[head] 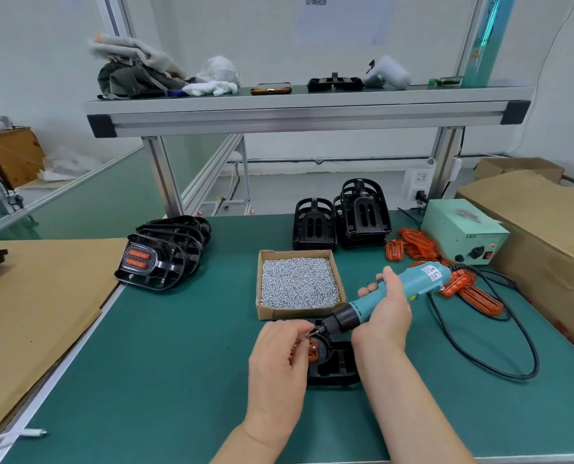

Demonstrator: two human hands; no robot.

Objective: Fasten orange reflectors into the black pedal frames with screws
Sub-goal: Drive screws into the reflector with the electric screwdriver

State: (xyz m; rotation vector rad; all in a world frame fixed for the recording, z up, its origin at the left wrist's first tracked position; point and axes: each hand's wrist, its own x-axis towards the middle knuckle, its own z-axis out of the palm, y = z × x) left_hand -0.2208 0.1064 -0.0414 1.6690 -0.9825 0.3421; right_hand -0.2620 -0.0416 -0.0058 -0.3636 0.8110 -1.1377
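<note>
"LED" is printed on the pale green power box (463, 229), beyond and right of the right hand's (387, 309) grip; the electric screwdriver's (419, 281) label is unreadable.

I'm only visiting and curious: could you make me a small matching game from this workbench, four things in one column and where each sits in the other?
Things
1. electric screwdriver
2. box of screws
3. loose orange reflectors
4. stack of black pedals, reflectors showing in front

Places
A. left edge of the green mat
B. gripped in the right hand
C. centre of the mat
D. beside the pale green power box, at right

Pairs: 1-B, 2-C, 3-D, 4-A
</note>
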